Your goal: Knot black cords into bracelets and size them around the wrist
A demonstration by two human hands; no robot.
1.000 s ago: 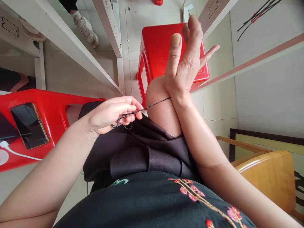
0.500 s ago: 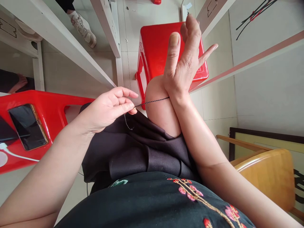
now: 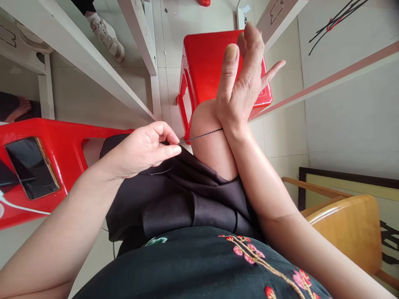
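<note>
A thin dark twisted cord (image 3: 202, 136) runs taut across my bare knee (image 3: 207, 151). My left hand (image 3: 148, 145) is closed, with thumb and fingertips pinching the cord at its left end. A loose tail of it curves below that hand over the dark skirt (image 3: 174, 191). On the other side the cord goes under the heel of my right hand (image 3: 240, 87), which rests against the knee. Its fingers are stretched out and spread, pointing away from me. Where the cord runs beneath this hand is hidden.
A red plastic stool (image 3: 208, 66) stands beyond the knee. Another red stool (image 3: 71, 149) at left bears a phone (image 3: 33, 166) and a white cable (image 3: 25, 207). White frame bars (image 3: 81, 62) cross the upper left. A wooden chair (image 3: 349, 224) is at right. Someone's shoe (image 3: 107, 39) shows far left.
My left hand has shifted slightly down, its index finger now bent in toward the thumb. The cord's loose tail has swung left. My right hand has stayed nearly still.
</note>
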